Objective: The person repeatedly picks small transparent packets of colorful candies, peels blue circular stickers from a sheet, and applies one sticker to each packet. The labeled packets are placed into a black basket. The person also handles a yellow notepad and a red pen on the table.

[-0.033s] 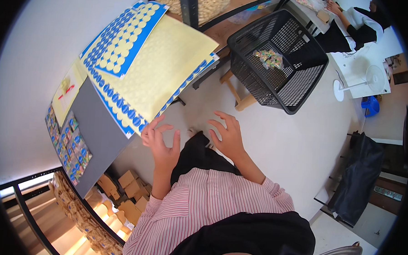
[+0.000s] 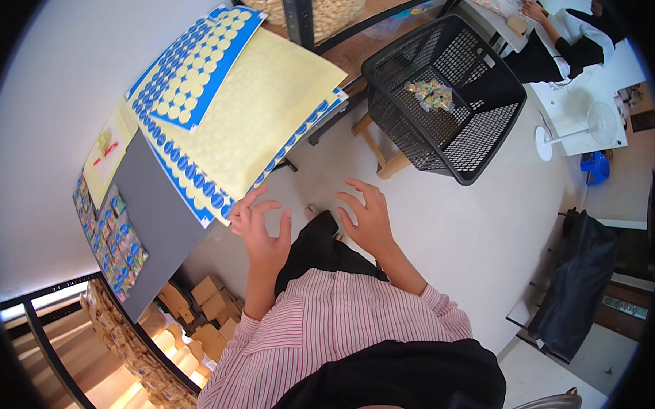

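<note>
My left hand [image 2: 259,227] is held up in front of my body with its fingers spread and bent, holding nothing. Its fingertips are by the near corner of a stack of sticker sheets [image 2: 233,116]; I cannot tell whether they touch it. My right hand [image 2: 369,221] hovers a little to the right, thumb and fingers apart, also with nothing in it. The stack has a cream sheet on top and blue edges with round stickers below. Across its far left part lies a blue sheet [image 2: 193,100] with rows of cream circles.
A grey table [image 2: 141,204] carries the sheets, several small labelled packets [image 2: 121,243] and a cream paper [image 2: 102,167] with a red item. A black basket [image 2: 397,109] holding a colourful packet [image 2: 431,96] stands on a wooden stool [image 2: 393,166]. Cardboard boxes [image 2: 210,294] sit below. Another person [image 2: 568,50] works far right.
The view has shifted very slightly, so the table and sheets appear a little displaced. Both hands keep the same spread pose.
</note>
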### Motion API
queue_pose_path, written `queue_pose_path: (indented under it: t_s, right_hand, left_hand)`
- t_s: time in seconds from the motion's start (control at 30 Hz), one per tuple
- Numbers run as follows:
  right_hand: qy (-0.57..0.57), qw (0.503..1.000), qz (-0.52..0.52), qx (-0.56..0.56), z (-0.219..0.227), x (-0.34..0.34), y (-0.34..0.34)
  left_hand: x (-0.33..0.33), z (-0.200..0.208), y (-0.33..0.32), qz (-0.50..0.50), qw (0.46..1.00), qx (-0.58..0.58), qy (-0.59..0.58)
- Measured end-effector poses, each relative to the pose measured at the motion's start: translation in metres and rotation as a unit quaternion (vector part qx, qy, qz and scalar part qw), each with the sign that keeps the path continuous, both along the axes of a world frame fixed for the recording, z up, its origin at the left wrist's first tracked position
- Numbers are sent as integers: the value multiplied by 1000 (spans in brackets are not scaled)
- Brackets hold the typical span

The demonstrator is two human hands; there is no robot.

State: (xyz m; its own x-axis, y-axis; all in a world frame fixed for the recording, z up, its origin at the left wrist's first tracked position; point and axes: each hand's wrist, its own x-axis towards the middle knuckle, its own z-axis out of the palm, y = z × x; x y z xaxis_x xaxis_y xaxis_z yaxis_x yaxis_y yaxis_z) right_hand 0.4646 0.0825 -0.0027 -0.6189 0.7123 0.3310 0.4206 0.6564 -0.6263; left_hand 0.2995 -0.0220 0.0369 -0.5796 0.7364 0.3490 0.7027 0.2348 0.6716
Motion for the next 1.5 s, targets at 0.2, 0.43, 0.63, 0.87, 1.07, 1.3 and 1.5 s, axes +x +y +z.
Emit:
queue_pose_path:
  t_s: [0.2, 0.43, 0.63, 0.87, 1.07, 1.3, 1.5]
  right_hand:
    - [-2, 997, -74, 35, -9, 25, 67]
    - [44, 968, -245, 36, -39, 90, 178]
    - [-42, 951, -270, -144, -126, 145, 311]
    - [-91, 848, -341, -394, -287, 174, 428]
    - [-63, 814, -487, -311, -323, 191, 507]
    - [-201, 884, -406, -116, -347, 194, 569]
    - [-315, 853, -387, -153, -349, 186, 567]
  left_hand:
    - [6, -2, 80, -106, 994, 38, 4]
    - [22, -2, 158, -181, 983, 26, 16]
    - [35, -5, 213, -147, 989, -8, 12]
    - [68, -36, 287, -160, 981, -84, -64]
    - [94, -81, 340, -194, 961, -172, -99]
    - [96, -115, 361, -140, 969, -198, -47]
    - [101, -116, 366, -125, 972, -192, -51]
